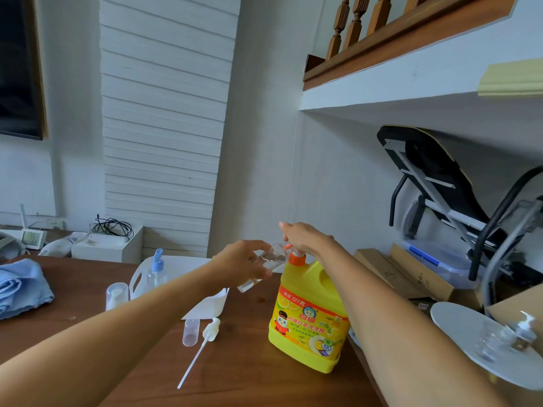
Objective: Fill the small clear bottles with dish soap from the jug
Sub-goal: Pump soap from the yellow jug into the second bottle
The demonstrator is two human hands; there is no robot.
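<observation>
A yellow dish soap jug (308, 321) with an orange pump top stands near the right edge of the brown table (249, 374). My left hand (244, 264) grips a small clear bottle (266, 267), tilted with its mouth against the jug's pump spout. My right hand (305, 237) rests on top of the pump head, fingers curled over it. On the table lie a loose white pump with a long tube (202, 345) and a small clear cap (191, 331). A capped small bottle (117, 295) and a blue-topped clear bottle (156, 271) stand further left.
A white plastic basket (217, 304) sits behind my left forearm. A blue cloth (20, 286) lies at the table's left. Off the table's right edge, a round white stand (458, 321) carries clear bottles with pumps (520, 333). Boxes and a folded black chair stand behind it.
</observation>
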